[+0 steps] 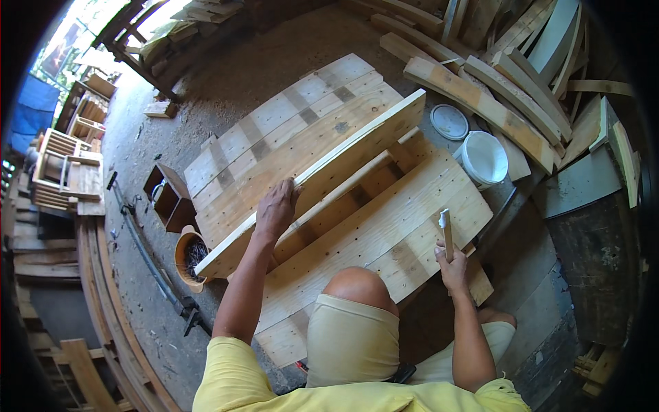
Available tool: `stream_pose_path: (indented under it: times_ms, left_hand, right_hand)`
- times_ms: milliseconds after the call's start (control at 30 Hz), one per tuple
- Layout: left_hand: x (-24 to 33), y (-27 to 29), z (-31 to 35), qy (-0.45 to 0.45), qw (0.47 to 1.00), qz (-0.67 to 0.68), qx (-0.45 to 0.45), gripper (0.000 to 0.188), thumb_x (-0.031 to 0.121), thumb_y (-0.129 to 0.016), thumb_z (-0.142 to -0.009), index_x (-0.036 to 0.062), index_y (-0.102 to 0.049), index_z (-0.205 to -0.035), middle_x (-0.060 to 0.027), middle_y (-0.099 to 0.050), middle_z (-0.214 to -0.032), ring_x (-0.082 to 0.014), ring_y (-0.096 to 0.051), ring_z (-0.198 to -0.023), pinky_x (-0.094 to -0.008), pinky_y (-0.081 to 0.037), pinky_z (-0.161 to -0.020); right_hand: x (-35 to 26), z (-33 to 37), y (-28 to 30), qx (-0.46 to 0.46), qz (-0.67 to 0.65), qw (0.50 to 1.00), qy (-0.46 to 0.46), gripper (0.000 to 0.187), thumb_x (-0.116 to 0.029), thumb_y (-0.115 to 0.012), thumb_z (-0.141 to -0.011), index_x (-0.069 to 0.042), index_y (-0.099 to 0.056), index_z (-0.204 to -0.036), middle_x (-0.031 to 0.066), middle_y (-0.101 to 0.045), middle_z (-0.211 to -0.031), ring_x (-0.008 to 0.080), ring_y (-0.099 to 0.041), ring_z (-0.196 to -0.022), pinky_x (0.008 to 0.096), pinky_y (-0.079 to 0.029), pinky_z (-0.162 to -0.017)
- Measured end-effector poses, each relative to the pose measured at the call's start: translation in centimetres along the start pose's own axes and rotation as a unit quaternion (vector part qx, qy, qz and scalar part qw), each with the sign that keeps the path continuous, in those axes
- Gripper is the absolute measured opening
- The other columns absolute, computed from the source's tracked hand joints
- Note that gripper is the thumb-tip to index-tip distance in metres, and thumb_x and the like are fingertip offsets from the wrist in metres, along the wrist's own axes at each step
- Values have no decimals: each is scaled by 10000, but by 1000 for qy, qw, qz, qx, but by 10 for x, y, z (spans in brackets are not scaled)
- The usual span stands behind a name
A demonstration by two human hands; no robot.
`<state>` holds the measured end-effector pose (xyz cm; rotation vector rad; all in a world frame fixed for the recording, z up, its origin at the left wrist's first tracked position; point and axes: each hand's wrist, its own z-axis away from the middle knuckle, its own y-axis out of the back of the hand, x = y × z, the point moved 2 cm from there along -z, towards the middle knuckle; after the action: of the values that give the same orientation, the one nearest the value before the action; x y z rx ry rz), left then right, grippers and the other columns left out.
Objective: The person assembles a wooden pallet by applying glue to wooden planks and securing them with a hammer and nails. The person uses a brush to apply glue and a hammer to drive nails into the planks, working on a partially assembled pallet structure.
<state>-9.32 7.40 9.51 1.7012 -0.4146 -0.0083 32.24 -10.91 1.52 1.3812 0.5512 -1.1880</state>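
My left hand (276, 207) is closed over the upper edge of a long plank (371, 147), which stands tilted on its edge above a gap between other boards. A wooden stick (448, 240) with white paste on its tip is gripped in my right hand (453, 269), held up over the near boards. These pale near boards (384, 233) lie side by side, dotted with small dark marks. Another row of joined boards (288, 113) stretches beyond the plank. My knee touches the near edge of the boards.
At the right stand a white bucket (484, 159) and its round lid (449, 122), beside stacked lumber (487, 106). An orange pot of nails (187, 257), a dark wooden box (171, 199) and a long bar clamp (147, 250) are on the floor at left.
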Motion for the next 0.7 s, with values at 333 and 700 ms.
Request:
stream_pose_path:
  times_ms: [333, 700]
  left_hand:
    - [14, 3, -13, -44, 985, 116, 117, 145, 195, -687, -922, 83, -713, -1010, -111, -673, -932, -311, -669, -847, -407, -537, -734]
    - [13, -3, -13, -54, 980, 60, 180, 176, 155, -714, -898, 52, -724, -1041, -111, -709, -991, -309, -694, -902, -391, -552, -776]
  right_hand:
    - [-2, 5, -1, -33, 28, 999, -20, 357, -278, -684, -931, 20, -671, -1127, 200, -724, -941, 288, -709, -887, 391, -531, -806]
    - [-10, 11, -3, -59, 54, 996, -29, 336, -275, -683, -926, 6, -678, -1111, 210, -719, -944, 311, -710, -911, 390, -531, -814]
